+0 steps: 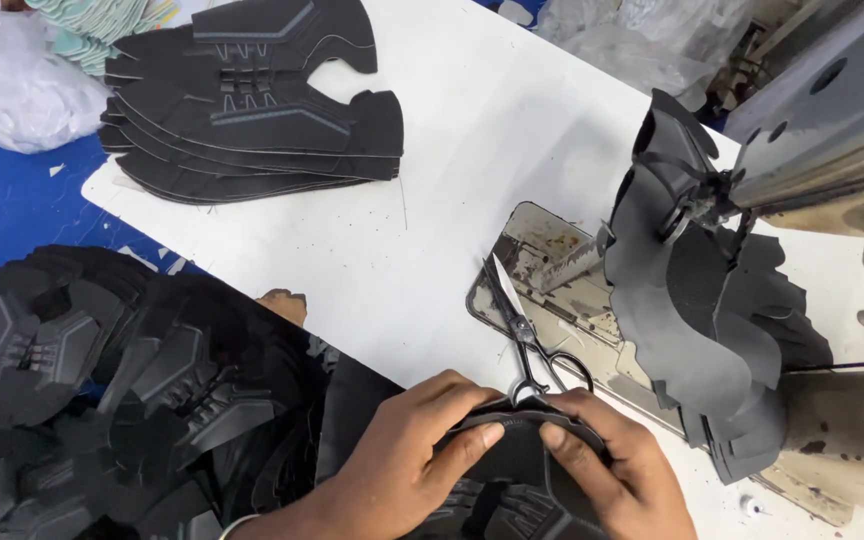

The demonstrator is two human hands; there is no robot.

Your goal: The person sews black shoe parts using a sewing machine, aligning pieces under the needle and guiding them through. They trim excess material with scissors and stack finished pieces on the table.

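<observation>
Black shoe piece (517,455), curved and flat-cut, with a stitched edge along its upper rim, sits at the bottom centre of the view, held between both hands just above the near edge of the table (452,150). We note the left hand (407,465) closed on its left part, thumb pressed on top near the rim; the right hand (617,475) grips the right part, thumb likewise on top, fingers curled beneath. The piece bows slightly upward between the two grips. Its material looks matte and dark grey to black; we cannot make out finer detail.

Scissors (527,335) lie on the table just beyond the hands, blades pointing away. A sewing machine (822,130) stands at right with a bunch of similar black pieces (697,320) hanging at its needle. One stack of cut pieces (252,110) rests at the far left of the table; another pile (122,390) lies at lower left.
</observation>
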